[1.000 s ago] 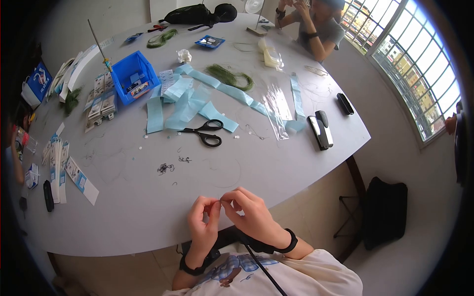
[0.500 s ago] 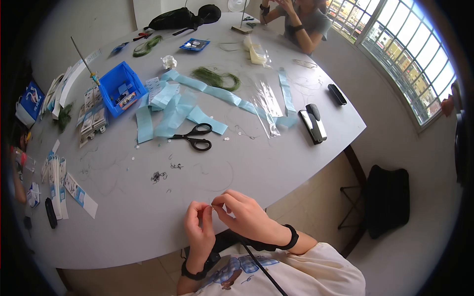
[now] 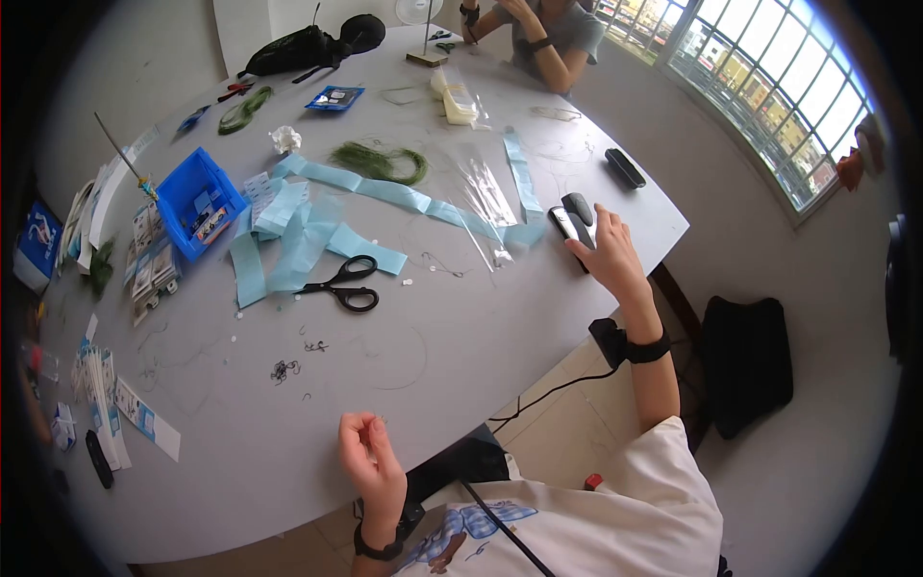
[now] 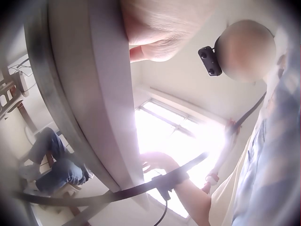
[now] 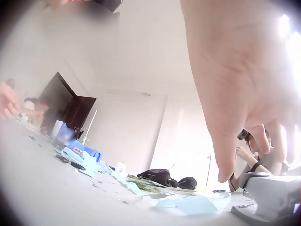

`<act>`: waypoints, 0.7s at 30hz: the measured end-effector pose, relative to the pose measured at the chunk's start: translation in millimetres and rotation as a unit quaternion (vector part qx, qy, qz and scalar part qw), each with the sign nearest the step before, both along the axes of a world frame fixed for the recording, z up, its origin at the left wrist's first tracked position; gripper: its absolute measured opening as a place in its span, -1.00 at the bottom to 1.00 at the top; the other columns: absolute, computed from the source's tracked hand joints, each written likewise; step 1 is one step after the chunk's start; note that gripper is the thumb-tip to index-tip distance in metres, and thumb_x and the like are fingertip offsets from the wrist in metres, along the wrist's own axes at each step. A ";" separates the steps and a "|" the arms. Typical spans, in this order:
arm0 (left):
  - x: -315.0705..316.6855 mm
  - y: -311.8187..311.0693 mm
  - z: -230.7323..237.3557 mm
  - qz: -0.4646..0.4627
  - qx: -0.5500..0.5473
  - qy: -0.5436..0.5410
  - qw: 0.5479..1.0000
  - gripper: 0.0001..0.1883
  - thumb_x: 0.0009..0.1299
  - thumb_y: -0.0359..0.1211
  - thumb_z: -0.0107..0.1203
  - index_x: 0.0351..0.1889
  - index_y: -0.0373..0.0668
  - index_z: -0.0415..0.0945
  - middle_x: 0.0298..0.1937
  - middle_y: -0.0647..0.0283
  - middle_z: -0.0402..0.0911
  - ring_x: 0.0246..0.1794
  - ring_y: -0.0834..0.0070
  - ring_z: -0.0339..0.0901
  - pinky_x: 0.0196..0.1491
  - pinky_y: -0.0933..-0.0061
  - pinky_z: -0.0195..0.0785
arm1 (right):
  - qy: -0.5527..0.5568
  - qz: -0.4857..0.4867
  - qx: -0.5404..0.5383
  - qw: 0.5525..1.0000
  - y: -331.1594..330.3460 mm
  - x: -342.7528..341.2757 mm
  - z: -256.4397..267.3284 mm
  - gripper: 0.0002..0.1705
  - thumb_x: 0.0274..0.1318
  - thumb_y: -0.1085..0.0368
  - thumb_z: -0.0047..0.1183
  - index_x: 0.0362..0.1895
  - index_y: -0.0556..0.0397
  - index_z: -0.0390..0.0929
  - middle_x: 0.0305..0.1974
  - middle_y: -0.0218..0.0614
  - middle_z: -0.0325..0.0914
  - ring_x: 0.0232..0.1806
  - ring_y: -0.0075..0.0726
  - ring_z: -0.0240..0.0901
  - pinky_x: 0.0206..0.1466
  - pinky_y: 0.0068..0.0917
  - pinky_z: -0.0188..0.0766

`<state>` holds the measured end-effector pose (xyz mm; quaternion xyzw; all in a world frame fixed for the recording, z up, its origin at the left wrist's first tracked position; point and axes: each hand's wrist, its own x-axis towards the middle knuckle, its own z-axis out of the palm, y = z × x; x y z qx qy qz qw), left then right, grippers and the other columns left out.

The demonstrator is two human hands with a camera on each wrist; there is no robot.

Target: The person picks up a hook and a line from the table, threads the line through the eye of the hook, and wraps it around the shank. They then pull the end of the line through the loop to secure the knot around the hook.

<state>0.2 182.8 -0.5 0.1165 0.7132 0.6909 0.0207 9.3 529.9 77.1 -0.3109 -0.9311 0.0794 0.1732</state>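
My right hand (image 3: 613, 255) reaches over the stapler (image 3: 567, 225) at the table's right side, fingers spread and nothing gripped. Seen from the right wrist, the thumb hangs down just beside the silver and grey stapler (image 5: 273, 193). Near the front edge of the table my left hand (image 3: 370, 457) stays raised, thumb and index finger pinched together on a tiny thin piece, too small to tell its kind. Ahead of it on the table lies a little heap of dark, curved, hook-like bits (image 3: 284, 372).
Black-handled scissors (image 3: 356, 269) lie beside crumpled light-blue strips (image 3: 312, 240). Beyond are a blue bin (image 3: 226, 183), green strands (image 3: 380, 162) and clear plastic sleeves (image 3: 486, 197). Printed cards (image 3: 101, 389) lie at the left. Another person (image 3: 553, 48) sits across the table.
My right hand has left the left hand and swung forward and right to the stapler, its fingers spreading. The left hand keeps its pinch near the front edge. The head view has shifted right.
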 end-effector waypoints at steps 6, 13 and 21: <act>-1.5 -1.4 0.4 -0.008 -0.047 0.003 0.999 -0.93 0.40 -0.45 -0.16 -0.30 -0.27 0.25 -0.39 0.36 0.25 -0.41 0.67 0.18 -0.30 0.69 0.11 | -0.092 -0.070 -0.060 0.991 47.2 2.0 -17.8 -0.56 -0.16 0.13 0.14 -0.29 0.26 0.43 -0.28 -0.01 0.46 -0.15 0.01 0.38 -0.13 -0.28 0.34; -1.5 -0.7 0.6 -0.009 -0.062 -0.002 0.998 -0.92 0.40 -0.44 -0.16 -0.30 -0.26 0.26 -0.40 0.36 0.25 -0.41 0.67 0.18 -0.30 0.68 0.11 | 0.054 -0.069 -0.096 0.992 68.7 23.0 -1.9 -0.61 -0.30 0.17 0.03 -0.59 0.36 0.47 -0.61 0.03 0.46 -0.51 -0.11 0.46 -0.37 -0.35 0.36; -2.0 1.6 2.9 -0.008 -0.062 -0.003 0.998 -0.92 0.40 -0.43 -0.16 -0.30 -0.27 0.27 -0.40 0.36 0.26 -0.41 0.67 0.17 -0.30 0.68 0.11 | 0.023 -0.199 0.024 0.979 165.5 29.3 -19.1 -0.60 -0.28 0.15 0.09 -0.57 0.34 0.56 -0.57 0.04 0.52 -0.47 -0.08 0.53 -0.28 -0.31 0.41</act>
